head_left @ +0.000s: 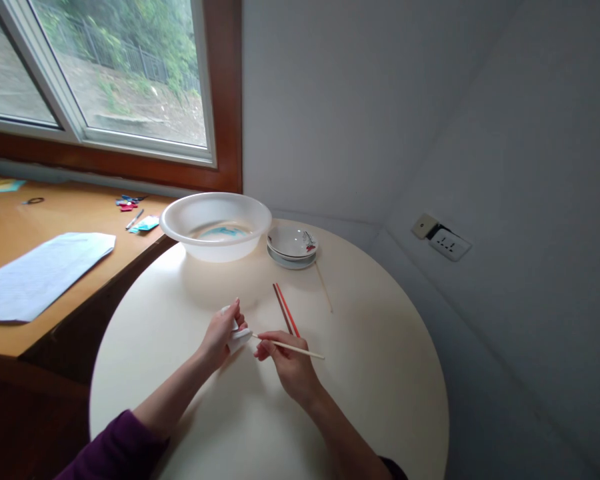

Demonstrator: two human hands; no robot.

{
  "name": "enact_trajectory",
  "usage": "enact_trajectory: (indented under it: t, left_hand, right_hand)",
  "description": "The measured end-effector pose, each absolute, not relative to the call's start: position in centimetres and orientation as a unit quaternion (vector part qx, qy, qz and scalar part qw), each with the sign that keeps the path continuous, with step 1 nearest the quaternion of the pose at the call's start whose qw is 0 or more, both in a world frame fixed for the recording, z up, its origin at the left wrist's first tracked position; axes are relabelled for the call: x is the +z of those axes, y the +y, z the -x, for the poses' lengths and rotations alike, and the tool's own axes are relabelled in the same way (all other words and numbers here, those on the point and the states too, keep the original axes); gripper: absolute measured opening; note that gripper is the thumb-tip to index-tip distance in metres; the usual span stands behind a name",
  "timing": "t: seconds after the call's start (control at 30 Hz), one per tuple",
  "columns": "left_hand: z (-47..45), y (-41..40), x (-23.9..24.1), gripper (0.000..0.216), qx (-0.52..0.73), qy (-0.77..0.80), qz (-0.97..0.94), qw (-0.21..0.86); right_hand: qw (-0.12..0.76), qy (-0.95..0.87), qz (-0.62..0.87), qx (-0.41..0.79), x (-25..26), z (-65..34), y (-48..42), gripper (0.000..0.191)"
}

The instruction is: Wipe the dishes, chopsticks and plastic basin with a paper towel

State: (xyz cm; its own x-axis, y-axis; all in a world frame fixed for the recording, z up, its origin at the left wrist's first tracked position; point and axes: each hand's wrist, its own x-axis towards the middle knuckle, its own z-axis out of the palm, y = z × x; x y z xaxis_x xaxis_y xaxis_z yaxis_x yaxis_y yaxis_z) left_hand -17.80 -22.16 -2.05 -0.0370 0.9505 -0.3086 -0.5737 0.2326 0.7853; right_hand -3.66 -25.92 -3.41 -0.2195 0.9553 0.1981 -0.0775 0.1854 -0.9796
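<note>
Head cam: left hand [223,338] clamped on a crumpled white wad [239,341], cloth or tissue, can't tell; right hand [291,368] pinching a thin pale wooden stick [303,349], its far end at the wad. Both over the round cream bench [380,373], hands apart. Risks: loose pinch, stick likely twists or slips; right hand drifting forward could roll the slim bright-red stick [287,307] and slim dark-brown stick [281,307] just beyond.

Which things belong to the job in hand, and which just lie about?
In the job:
white cloth or tissue, in the left hand
pale chopstick, in the right hand
probably the red chopstick and dark chopstick

Apparently lying about:
paper, pen on the desk
basin, stacked dishes: untouched, role uncertain
</note>
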Motion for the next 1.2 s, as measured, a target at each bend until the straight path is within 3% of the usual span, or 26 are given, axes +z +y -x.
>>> enact_trajectory:
  t: [0.17, 0.3, 0.37, 0.5, 0.7, 1.2]
  left_hand:
    - [18.3, -22.1, -2.2, 0.039, 0.604, 0.446, -0.257, 0.609]
    - [18.9, -21.8, -2.3, 0.037, 0.620, 0.466, -0.257, 0.576]
    - [18.9, -21.8, -2.2, 0.037, 0.617, 0.459, -0.254, 0.587]
    - [18.8, -22.0, -2.2, 0.036, 0.609, 0.446, -0.240, 0.611]
    - [19.0, -21.9, -2.4, 0.036, 0.614, 0.437, -0.241, 0.611]
    - [18.9, -21.9, -2.1, 0.035, 0.612, 0.440, -0.224, 0.618]
  right_hand:
    - [0.546, -0.579, 0.400, 0.455, -2.6, 3.2, -25.4, 0.032]
    - [0.534, -0.615, 0.504, 0.286, -0.8, 0.0, -23.6, 0.038]
    - [0.470, -0.662, 0.556, 0.179, -0.2, -1.8, -22.5, 0.039]
    - [0.262, -0.718, 0.643, 0.055, -0.4, -3.9, -21.0, 0.038]
    - [0.121, -0.743, 0.657, 0.040, -1.8, -3.2, -20.6, 0.036]
    - [0.069, -0.737, 0.668, 0.069, -2.9, -2.4, -20.5, 0.034]
